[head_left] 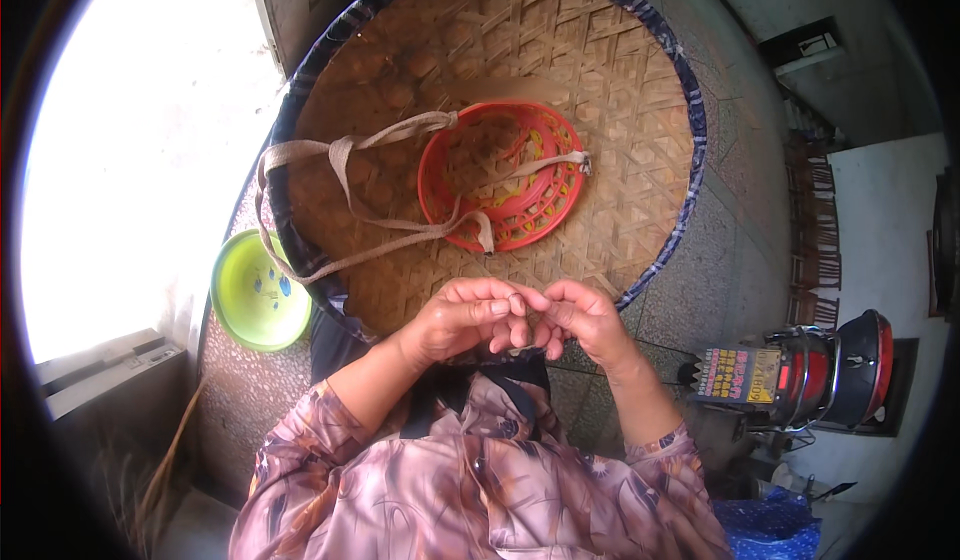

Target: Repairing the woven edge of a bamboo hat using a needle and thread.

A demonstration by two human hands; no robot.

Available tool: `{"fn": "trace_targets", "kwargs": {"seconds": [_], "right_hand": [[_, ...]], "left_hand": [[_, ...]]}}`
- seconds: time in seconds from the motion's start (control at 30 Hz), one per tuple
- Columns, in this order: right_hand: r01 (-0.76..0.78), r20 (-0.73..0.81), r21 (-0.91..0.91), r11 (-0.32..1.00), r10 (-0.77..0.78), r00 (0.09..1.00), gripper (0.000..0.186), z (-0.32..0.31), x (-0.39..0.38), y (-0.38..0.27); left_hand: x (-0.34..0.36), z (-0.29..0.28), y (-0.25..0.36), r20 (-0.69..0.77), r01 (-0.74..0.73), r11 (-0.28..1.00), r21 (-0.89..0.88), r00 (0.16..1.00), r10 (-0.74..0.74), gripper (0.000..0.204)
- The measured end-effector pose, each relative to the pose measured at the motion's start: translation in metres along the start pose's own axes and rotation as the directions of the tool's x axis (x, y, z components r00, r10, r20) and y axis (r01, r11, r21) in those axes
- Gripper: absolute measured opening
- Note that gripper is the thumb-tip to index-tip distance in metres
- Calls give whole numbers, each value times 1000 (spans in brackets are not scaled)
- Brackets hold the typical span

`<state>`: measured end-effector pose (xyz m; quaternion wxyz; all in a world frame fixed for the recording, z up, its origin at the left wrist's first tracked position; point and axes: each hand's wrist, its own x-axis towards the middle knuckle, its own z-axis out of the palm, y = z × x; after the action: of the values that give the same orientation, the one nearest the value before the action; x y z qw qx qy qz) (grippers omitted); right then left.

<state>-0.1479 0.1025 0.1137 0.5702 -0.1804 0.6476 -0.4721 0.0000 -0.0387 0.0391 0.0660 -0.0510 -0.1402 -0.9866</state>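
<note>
Close to my body, both hands meet over the near edge of a large round woven bamboo tray [630, 130] with a dark blue cloth-wrapped rim. My left hand [455, 315] has its thumb and forefinger pinched and its other fingers curled. Against its fingertips, my right hand [592, 322] is pinched too. Whatever lies between the fingers is too small or hidden to name. Farther off, in the tray's middle, sits a red plastic basket [430, 200] with openwork sides. Beige cloth straps [342, 150], knotted on the left, run from the tray's rim to this basket.
Left of the tray, a light green basin [238, 305] with blue marks stands on the speckled floor. A motorcycle [820, 370] is parked at the right, with wooden chairs [815, 230] beyond it. Blue patterned material [770, 528] lies at lower right. Bright light fills a doorway on the left.
</note>
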Motion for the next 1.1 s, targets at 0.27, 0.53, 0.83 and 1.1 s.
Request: {"fn": "trace_targets", "kwargs": {"seconds": [0.27,0.53,0.83,1.1], "right_hand": [[403,-56,-684,608,-595,802,5,14,-12,-20],[477,82,-756,449,-658,749,12,46,-18,-35],[459,110,-796,395,-651,751,15,44,-16,-37],[449,123,-802,395,-626,770,15,46,-18,-38]], "left_hand": [[-1,-9,-2,-1,61,997,-37,998,-61,16],[1,-9,-1,9,124,984,-131,992,-124,17],[0,-14,-3,82,138,979,-147,988,-127,19],[0,-15,-3,61,179,981,-78,983,-174,19]]}}
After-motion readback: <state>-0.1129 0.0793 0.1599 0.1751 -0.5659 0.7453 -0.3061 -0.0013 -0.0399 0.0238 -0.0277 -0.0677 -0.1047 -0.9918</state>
